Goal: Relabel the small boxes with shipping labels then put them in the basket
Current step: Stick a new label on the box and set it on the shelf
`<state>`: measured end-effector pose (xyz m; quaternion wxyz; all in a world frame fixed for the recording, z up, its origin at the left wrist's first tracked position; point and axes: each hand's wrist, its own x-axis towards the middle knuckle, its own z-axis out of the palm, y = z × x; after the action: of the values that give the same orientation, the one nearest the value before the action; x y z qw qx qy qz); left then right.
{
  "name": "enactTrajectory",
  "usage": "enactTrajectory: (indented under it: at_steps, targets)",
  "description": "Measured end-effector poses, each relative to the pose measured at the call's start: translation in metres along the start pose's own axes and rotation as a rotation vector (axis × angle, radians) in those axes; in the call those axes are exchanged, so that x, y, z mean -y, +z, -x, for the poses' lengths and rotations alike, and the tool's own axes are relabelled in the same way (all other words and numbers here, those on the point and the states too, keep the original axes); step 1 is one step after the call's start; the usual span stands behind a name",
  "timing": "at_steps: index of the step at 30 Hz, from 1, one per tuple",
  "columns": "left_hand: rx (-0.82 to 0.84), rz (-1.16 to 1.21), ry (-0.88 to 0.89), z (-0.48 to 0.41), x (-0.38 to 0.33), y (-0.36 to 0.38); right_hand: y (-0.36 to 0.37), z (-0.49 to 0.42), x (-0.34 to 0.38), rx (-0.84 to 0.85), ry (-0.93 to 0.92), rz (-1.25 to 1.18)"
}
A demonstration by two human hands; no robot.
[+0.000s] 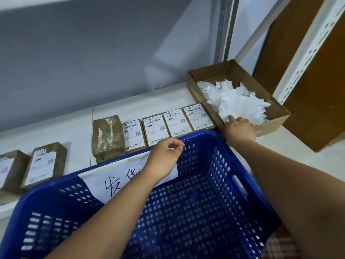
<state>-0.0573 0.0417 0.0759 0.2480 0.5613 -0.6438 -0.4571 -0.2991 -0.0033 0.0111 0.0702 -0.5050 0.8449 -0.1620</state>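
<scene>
A blue plastic basket (220, 176) fills the foreground; nothing lies in it, and a white handwritten paper sign (104, 182) hangs on its far wall. Behind it several small brown boxes with white shipping labels (175, 122) lie in a row on the white shelf. One box (108, 137) shows a torn-off label. My left hand (164, 161) hovers above the basket's far rim, fingers loosely curled, holding nothing. My right hand (239, 129) reaches into an open cardboard tray (274, 116), its fingers on the pile of peeled white labels (239, 103).
Two more labelled brown boxes (44, 165) lie at the left on the shelf (78, 126). A metal rack upright (306, 47) and a brown board (317, 109) stand at the right. A grey wall closes the back.
</scene>
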Motion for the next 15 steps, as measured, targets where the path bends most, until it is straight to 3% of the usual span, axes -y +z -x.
enactTrajectory:
  at_steps: [6,13,15]
  targets:
    - [0.008,0.031,-0.017,0.001,0.002,0.008,-0.012,-0.011,0.006,0.046,0.023,0.018]
    - [-0.015,0.034,-0.031,0.001,0.004,0.004,-0.012,-0.008,0.012,-0.106,0.103,-0.179]
    - [-0.021,0.044,-0.043,0.0,0.007,0.003,-0.012,-0.01,0.01,-0.15,0.089,-0.104]
